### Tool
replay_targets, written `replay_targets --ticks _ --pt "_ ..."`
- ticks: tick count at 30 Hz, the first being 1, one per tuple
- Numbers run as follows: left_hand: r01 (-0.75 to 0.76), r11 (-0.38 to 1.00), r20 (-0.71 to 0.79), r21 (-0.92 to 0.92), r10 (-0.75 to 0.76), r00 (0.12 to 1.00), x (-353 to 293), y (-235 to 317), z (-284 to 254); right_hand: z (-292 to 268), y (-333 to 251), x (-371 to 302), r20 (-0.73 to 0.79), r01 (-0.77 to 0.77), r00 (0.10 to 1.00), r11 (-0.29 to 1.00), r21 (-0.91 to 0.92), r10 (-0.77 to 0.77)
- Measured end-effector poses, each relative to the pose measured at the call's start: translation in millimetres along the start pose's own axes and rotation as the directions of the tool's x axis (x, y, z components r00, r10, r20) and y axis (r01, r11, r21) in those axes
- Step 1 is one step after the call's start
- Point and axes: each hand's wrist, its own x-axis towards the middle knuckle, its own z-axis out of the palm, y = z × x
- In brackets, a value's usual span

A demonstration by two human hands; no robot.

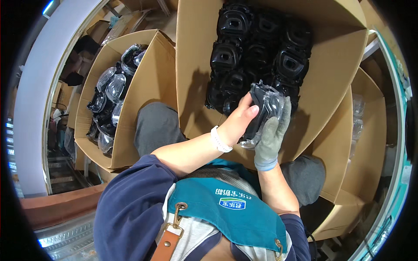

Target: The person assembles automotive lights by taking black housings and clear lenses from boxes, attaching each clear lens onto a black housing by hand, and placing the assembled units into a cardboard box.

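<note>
Between my hands is a lamp housing point(260, 108) with a black body and a clear plastic lens cover, tilted upright. My bare left hand point(237, 121), with a white wristband, grips its black side, thumb along the edge. My right hand point(271, 141), in a grey glove, is wrapped around the clear side with fingers pointing up. Just beyond them, a large open cardboard box point(328, 65) contains several black housings point(225, 56) in rows. The lower ones are partly hidden by my hands and the held housing.
To the left stands a cardboard box point(143, 74) filled with several clear-covered lamp housings point(116, 87). On the right, another carton point(368, 143) holds clear plastic pieces point(358, 114). My knees point(157, 124) flank the middle box. A teal frame point(398, 78) runs along the right edge.
</note>
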Motion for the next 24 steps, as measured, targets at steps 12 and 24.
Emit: replay_targets --ticks 12,24 --pt "0.007 0.82 -0.164 0.572 0.106 0.981 7.7 9.8 -30.1 -9.0 -6.9 7.3 0.092 -0.04 0.994 0.985 -0.167 0.056" --pt "-0.04 0.92 -0.171 0.391 0.115 0.979 0.1 -28.0 -7.7 3.0 -11.2 1.2 0.041 -0.077 0.995 0.977 -0.2 0.087"
